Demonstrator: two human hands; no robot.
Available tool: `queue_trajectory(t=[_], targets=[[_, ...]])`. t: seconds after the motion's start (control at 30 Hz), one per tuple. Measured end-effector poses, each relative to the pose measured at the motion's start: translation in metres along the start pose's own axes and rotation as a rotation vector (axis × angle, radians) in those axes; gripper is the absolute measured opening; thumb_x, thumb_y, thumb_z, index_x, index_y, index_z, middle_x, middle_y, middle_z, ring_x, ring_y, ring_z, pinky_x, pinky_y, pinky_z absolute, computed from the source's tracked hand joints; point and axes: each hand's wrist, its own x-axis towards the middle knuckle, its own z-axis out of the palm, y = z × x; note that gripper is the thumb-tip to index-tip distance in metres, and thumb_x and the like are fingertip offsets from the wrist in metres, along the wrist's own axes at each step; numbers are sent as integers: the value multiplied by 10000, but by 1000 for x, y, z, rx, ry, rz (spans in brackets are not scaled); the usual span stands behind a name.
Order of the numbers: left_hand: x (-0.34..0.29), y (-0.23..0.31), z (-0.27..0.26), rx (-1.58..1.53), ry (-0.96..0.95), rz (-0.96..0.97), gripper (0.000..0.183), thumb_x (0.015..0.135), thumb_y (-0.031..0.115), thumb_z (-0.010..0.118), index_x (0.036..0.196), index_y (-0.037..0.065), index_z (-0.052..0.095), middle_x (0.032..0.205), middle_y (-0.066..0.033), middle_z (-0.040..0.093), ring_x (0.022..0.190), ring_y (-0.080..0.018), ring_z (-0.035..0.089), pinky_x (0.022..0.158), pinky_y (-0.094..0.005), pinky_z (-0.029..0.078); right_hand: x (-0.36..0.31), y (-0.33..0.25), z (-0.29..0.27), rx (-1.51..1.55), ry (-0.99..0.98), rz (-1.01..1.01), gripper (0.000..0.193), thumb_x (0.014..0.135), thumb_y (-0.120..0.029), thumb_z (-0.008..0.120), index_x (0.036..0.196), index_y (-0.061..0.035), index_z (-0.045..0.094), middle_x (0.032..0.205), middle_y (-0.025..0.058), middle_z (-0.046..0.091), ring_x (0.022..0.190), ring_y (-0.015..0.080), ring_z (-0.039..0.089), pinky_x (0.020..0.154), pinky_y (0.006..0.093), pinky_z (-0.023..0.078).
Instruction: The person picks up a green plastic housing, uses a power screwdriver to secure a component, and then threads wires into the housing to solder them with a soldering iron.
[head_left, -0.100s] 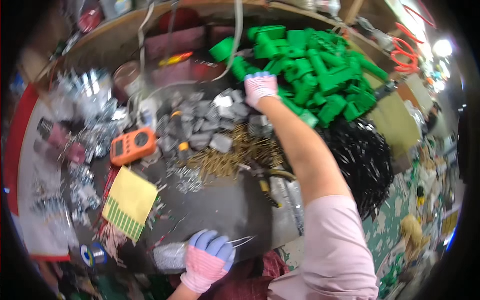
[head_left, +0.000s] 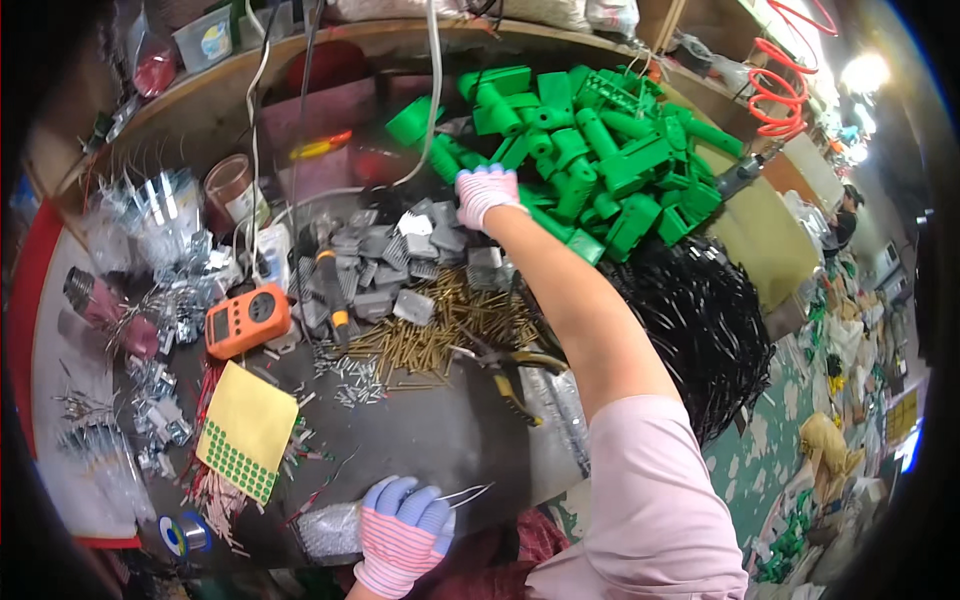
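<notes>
My right hand (head_left: 488,195), in a striped pink glove with bluish fingertips, is stretched far over the bench to the near left edge of a heap of green plastic parts (head_left: 570,150). Its fingers bend down onto a green part there, and the hand hides most of their grip. Close to the bench's front edge, my left hand (head_left: 403,535), gloved alike, is closed over a bubble-wrap pad (head_left: 332,530). Thin white wires (head_left: 468,494) stick out to the right from beneath its curled fingers.
Grey plastic pieces (head_left: 375,265), brass screws (head_left: 440,330), pliers (head_left: 505,375) and a screwdriver (head_left: 330,285) lie mid-bench. An orange meter (head_left: 247,322), a yellow sticker sheet (head_left: 245,430) and a solder spool (head_left: 185,533) are left. Black cables (head_left: 700,330) heap right of my forearm.
The whole view has shifted, with the bench appearing slightly further left. Both hands keep nearly the same places relative to the things around them.
</notes>
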Motion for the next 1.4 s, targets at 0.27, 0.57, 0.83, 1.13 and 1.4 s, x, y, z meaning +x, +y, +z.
queue_trajectory(t=[0.27, 0.57, 0.83, 1.13, 1.4], targets=[[-12, -8, -16, -12, -29, 13, 179, 715, 217, 728, 863, 153, 649, 988, -29, 649, 1002, -282, 579, 911, -468, 477, -31, 4, -22, 80, 30, -68, 253, 794, -235, 728, 1031, -162, 676, 983, 82, 726, 991, 271, 677, 899, 450, 460], [0, -3, -18, 18, -122, -90, 197, 729, 229, 714, 895, 146, 650, 1032, -36, 632, 1061, -295, 537, 1063, -561, 360, -224, -15, -70, 920, 224, -329, 210, 882, -189, 715, 1061, -85, 683, 920, 157, 680, 853, 354, 667, 742, 404, 542], [-1, -6, -8, -53, -22, -143, 160, 756, 189, 735, 888, 136, 663, 1003, -36, 662, 1030, -285, 583, 1051, -536, 394, -368, -29, -33, 1168, -168, -107, 363, 858, -67, 718, 1217, -69, 664, 883, 143, 661, 800, 336, 648, 719, 374, 521], [-11, -3, -22, -117, 3, -179, 372, 748, 191, 759, 1066, 111, 582, 1219, -128, 607, 1161, -350, 548, 1053, -540, 386, -422, -89, -48, 1091, 62, -60, 344, 804, -56, 758, 1139, -64, 679, 888, 133, 681, 732, 311, 678, 653, 366, 552], [-34, -29, -47, -44, -188, -200, 811, 753, 497, 769, 1375, 70, 471, 1334, -167, 515, 1195, -377, 493, 1022, -506, 388, -420, -103, -44, 1150, -9, -107, 355, 828, -91, 746, 1174, -59, 677, 914, 146, 684, 772, 312, 681, 672, 378, 553]])
